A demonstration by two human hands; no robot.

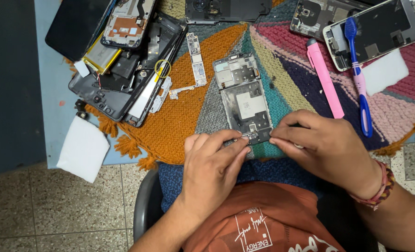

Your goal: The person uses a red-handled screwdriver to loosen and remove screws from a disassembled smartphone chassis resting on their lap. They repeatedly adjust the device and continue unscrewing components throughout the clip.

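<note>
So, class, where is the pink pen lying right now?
In the head view, the pink pen lies on the knitted mat, upper right, between the opened phone frame and the blue toothbrush.

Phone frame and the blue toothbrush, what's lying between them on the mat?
Head view: a pink pen lies on the mat between the phone frame and the toothbrush.

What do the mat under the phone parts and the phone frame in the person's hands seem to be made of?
The mat looks like knitted wool or yarn: ribbed stitches in coloured wedges, tassels at the edge. The phone frame seems to be metal with plastic parts: dull grey, shiny shield plates. Both the left hand and the right hand pinch its near end.
</note>
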